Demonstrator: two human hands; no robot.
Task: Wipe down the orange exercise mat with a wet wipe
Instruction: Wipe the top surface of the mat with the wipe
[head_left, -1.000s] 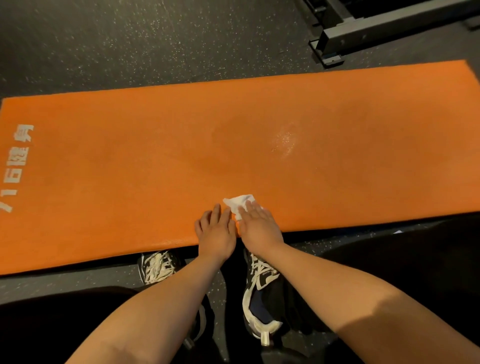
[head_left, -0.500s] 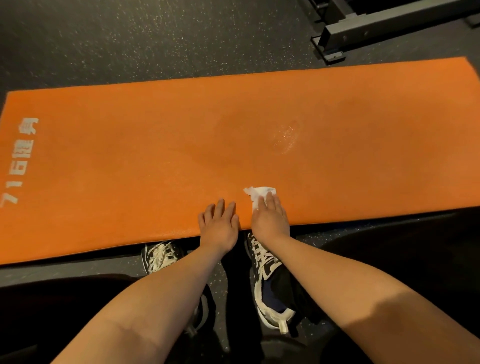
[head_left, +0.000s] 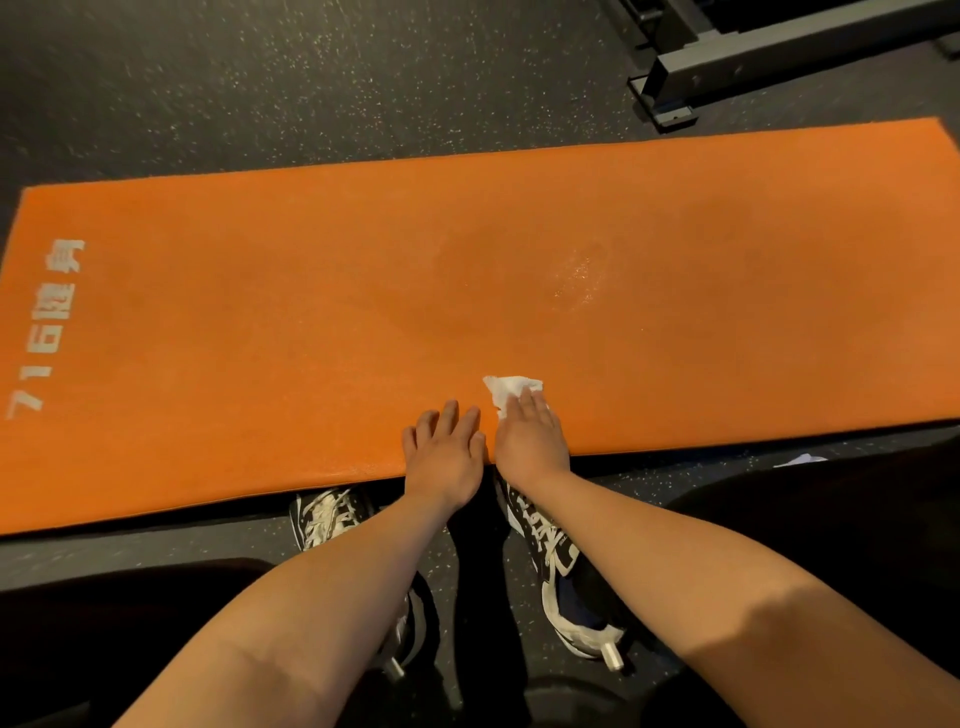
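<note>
Closest to my camera I see two black and white shoes, the left shoe (head_left: 327, 519) and the right shoe (head_left: 561, 571), on the dark floor (head_left: 311, 78) just under the two wrists. Past them, the left hand (head_left: 447, 457) lies flat on the near edge of the orange mat (head_left: 311, 312), fingers straight and holding nothing. The right hand (head_left: 530, 436) is right beside it, almost touching. Its fingers are straight too, and they press down on a white wet wipe (head_left: 511, 389). The wipe is crumpled and pokes out from under the fingertips, on the far side of that hand. It lies on the mat, close to the near edge. Off to the right of the right hand, a small white scrap (head_left: 805, 460) lies on the floor just off the mat. Further out from the wipe, a shiny wet patch (head_left: 582, 275) shows in the middle of the mat. Far to the left of both hands, white writing (head_left: 47, 332) runs sideways along the short end of the mat. It reads "716健身". Beyond the mat, up and to the right, stands a dark metal frame (head_left: 727, 67).
</note>
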